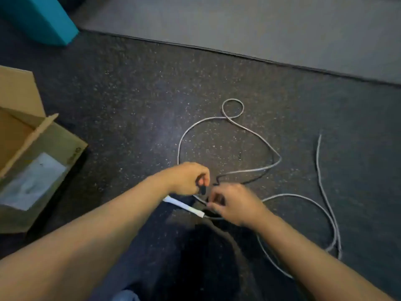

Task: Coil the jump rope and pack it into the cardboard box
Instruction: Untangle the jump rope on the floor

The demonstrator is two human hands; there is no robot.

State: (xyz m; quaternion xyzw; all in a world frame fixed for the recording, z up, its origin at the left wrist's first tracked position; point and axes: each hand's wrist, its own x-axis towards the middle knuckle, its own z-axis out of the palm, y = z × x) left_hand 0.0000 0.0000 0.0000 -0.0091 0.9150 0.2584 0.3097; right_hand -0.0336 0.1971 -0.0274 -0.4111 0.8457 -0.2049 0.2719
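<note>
A thin grey jump rope sprawls in loose loops across the dark speckled floor, with one small loop at the far end. A white handle lies on the floor below my hands. My left hand is closed around a dark handle end, just above the white handle. My right hand pinches the rope close beside it. The open cardboard box stands at the left, flaps up, with a white label on its side.
A teal object stands at the far left. A lighter grey mat begins beyond a dark edge strip across the back. My dark-clothed legs fill the bottom centre.
</note>
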